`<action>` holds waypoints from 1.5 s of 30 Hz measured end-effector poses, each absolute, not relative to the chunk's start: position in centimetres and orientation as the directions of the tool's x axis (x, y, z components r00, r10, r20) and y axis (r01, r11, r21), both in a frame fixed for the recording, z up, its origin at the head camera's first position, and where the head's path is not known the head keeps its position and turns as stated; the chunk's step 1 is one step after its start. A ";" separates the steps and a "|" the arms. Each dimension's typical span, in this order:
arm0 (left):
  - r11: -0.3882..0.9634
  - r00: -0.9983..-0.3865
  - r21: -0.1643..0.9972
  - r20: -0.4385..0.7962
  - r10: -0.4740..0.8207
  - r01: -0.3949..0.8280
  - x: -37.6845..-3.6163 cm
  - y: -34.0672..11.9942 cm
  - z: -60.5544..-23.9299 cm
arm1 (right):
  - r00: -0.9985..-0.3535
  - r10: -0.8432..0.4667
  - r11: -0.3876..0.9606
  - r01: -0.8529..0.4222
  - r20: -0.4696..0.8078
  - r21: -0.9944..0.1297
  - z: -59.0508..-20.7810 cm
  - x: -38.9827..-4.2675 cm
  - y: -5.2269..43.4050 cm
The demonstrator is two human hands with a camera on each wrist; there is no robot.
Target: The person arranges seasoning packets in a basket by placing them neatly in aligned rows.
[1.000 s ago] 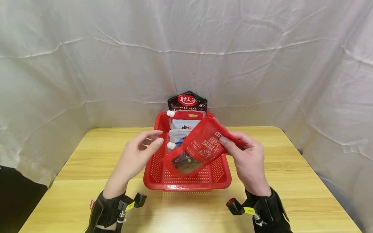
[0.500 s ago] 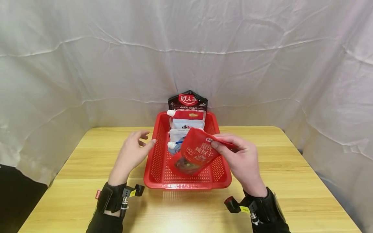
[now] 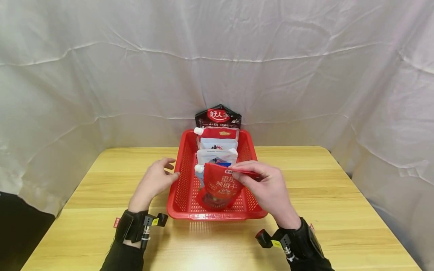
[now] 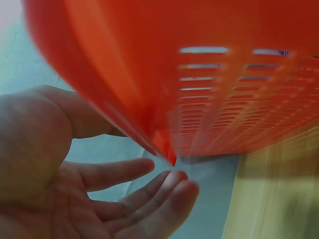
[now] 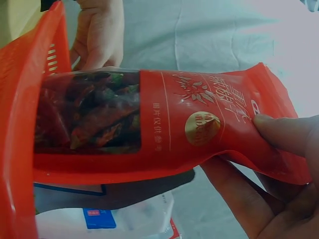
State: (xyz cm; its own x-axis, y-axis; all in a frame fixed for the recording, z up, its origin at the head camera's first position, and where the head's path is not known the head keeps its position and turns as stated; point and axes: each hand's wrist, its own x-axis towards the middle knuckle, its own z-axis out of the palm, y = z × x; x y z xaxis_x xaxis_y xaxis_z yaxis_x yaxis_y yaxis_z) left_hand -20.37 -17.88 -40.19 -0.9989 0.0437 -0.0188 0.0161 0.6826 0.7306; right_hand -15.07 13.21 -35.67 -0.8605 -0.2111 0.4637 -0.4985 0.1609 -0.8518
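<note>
Since a second ago, the red chili pouch (image 3: 221,185) has come down from above the red basket (image 3: 179,195) and now stands nearly upright in its near end, its bottom edge reaching the basket floor; the left hand (image 3: 155,183) has drawn back from the pouch to the basket's left rim.

Going left to right: the left hand is resting beside the basket's left wall, fingers relaxed and spread, gripping nothing; whether the fingertips are touching the rim cannot be told. The left wrist view is showing that open palm (image 4: 75,199) just under the blurred orange-red basket wall (image 4: 224,99).

At the centre, the basket is sitting on the wooden table (image 3: 339,210). Behind the chili pouch, further packets are standing in a row toward the far end: a white spouted pouch (image 3: 217,155), another white packet, a red one, and a dark packet (image 3: 218,116) at the far rim.

To the right, the right hand (image 3: 268,184) is pinching the pouch's top edge between thumb and fingers. The right wrist view is showing the pouch (image 5: 164,124), with dried red chilies visible through its clear window, and the thumb (image 5: 284,132) pressing its sealed end.
</note>
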 end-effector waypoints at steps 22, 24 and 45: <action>0.590 -0.993 0.807 -0.054 0.100 0.016 -20.7 -17.5 -40.6 | -0.881 -0.314 0.307 -0.448 0.355 -0.840 -37.3 -15.6 11.9; 0.588 -0.993 0.809 -0.053 0.103 0.018 -20.7 -17.4 -40.6 | -0.884 -0.320 0.330 -0.442 0.341 -0.834 -37.5 -15.7 11.8; 0.566 -0.992 0.824 -0.063 0.106 0.008 -20.5 -17.5 -40.7 | -0.924 -0.326 0.420 -0.330 0.199 -0.846 -37.8 -16.3 11.4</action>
